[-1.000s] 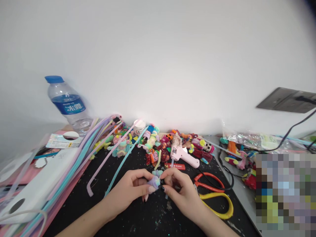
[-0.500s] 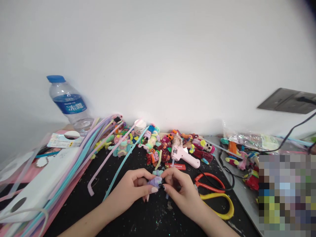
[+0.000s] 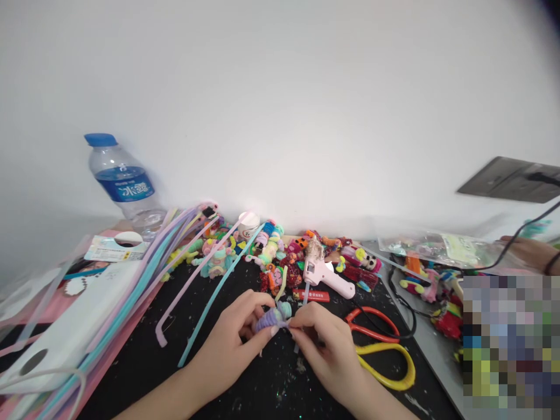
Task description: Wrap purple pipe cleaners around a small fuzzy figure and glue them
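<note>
Between my hands is a small pipe-cleaner figure (image 3: 268,319), its coiled body purple with a mint-green part at the upper right. My left hand (image 3: 242,331) is closed around the purple coil, thumb along its lower side. The fingertips of my right hand (image 3: 321,338) pinch a thin pale purple end at the figure's right side. Just beyond my right hand rests a pink glue gun (image 3: 330,279) with a translucent glue stick in it. Scissors (image 3: 389,356) with one red and one yellow handle lie beside my right wrist.
Finished fuzzy figures (image 3: 271,245) crowd the back of the black mat (image 3: 140,361). Loose pipe cleaners (image 3: 140,291) lie in a bundle at left, near a water bottle (image 3: 125,184). A black cable (image 3: 405,303) crosses the right side. Another person's hand (image 3: 529,254) reaches toward a plastic bag (image 3: 455,248).
The figure has turned in my hands and moved slightly left, showing more of its mint part. My right fingers now hold its thin end. Another person's hand has appeared at far right.
</note>
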Demonstrator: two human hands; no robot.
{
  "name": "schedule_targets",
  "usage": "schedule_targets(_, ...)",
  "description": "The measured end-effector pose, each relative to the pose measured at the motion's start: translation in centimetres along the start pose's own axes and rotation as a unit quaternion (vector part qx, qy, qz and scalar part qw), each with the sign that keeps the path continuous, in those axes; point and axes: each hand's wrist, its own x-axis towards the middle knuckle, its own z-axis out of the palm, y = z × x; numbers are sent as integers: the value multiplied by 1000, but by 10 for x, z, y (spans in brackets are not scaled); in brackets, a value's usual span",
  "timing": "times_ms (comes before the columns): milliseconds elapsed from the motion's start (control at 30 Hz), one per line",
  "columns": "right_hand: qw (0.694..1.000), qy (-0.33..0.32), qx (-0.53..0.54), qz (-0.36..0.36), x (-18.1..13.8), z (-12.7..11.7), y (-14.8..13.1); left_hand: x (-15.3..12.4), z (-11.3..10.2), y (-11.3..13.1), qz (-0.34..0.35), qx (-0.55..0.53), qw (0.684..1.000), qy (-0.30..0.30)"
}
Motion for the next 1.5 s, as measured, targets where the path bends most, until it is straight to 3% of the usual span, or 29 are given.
schedule_targets(400, 997, 13, 48, 61, -2, 2, 5, 3, -1, 1, -28, -172, 985, -7)
schedule_targets(700, 996, 10, 52, 72, 0, 1, 5, 6, -3, 1, -39, -206, 978, 0)
schedule_targets(1500, 997, -27, 58, 46, -3, 7, -2, 2, 1, 0, -11, -35, 999, 9)
